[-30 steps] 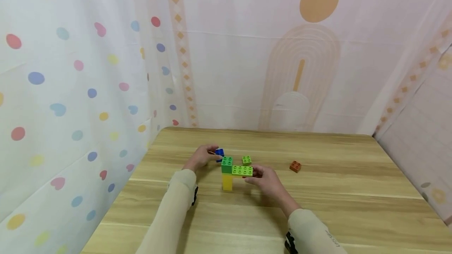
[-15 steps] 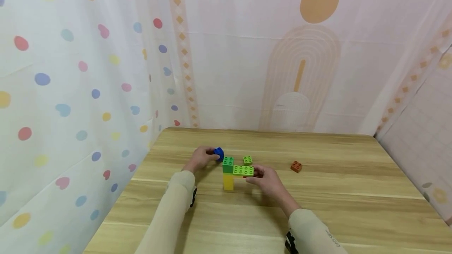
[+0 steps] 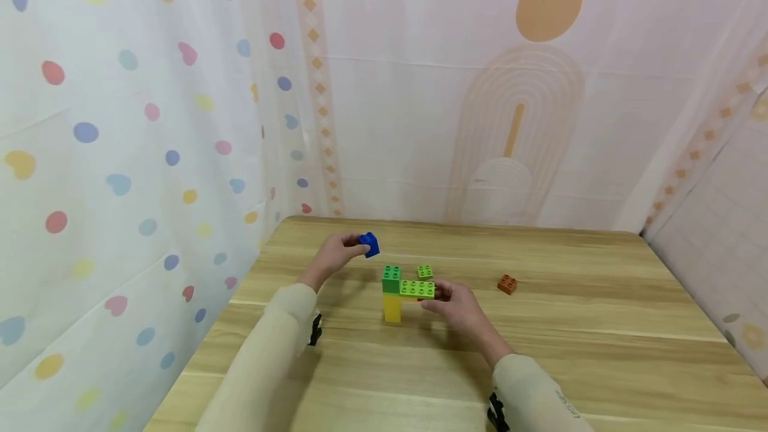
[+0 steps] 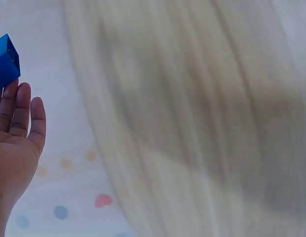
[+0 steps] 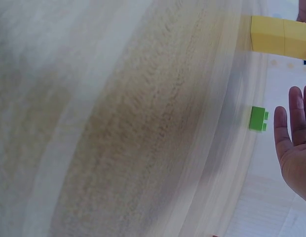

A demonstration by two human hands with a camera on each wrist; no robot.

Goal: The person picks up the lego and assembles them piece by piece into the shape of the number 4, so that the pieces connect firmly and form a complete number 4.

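Blue block (image 3: 369, 245) is up there, pinched between thumb and fingers of the left hand (image 3: 333, 253), beyond and left of the yellow-and-green tower (image 3: 392, 307), while the right hand (image 3: 459, 307) curls round the lime-green brick (image 3: 416, 289) jutting from that tower's right!

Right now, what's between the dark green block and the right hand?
The long lime-green brick lies between the dark green block and the right hand; the head view shows it.

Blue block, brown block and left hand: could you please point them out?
Blue block (image 3: 373, 246), head view: its visible side.
Brown block (image 3: 507, 283), head view: its studded top.
Left hand (image 3: 333, 254), head view: back of the hand.
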